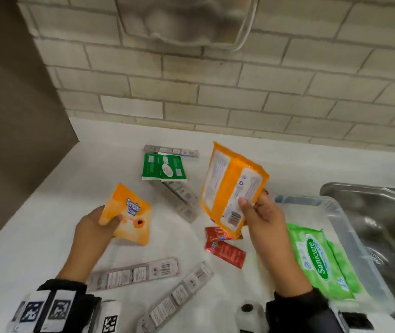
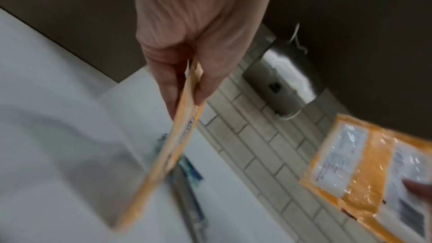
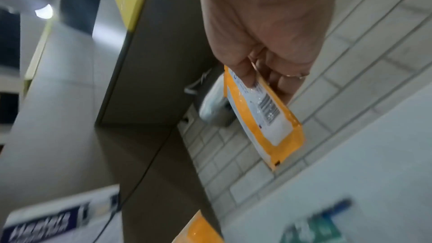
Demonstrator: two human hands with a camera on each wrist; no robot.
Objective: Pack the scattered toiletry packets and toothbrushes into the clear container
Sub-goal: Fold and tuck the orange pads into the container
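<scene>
So both your hands are busy right now; your left hand (image 1: 93,227) pinches a small orange packet (image 1: 129,215) by one corner, thumb on its printed face and fingers curled behind, and it's held up off the white counter (image 1: 35,224), well to the left of the clear container (image 1: 350,222). Your right hand (image 1: 263,212) grips a bigger orange packet (image 1: 232,188) near its bottom edge by the barcode, thumb pressed on the back label, fingers wrapped round the other side; that one hangs tilted in the air just left of the container.

Inside the container there's already a green wipes pack (image 1: 321,258) lying flat; the container itself sits right against the steel sink (image 1: 383,212).

Left of the container, on the counter, you've got two red sachets (image 1: 222,246) under the big packet; farther left and back toward the tiled wall (image 1: 215,92) sit two green sachets (image 1: 165,168) overlapping each other, with a carded toothbrush (image 1: 171,150) behind them and another (image 1: 179,200) angled beside them; two more carded toothbrushes (image 1: 134,273) lie nearer you.
</scene>
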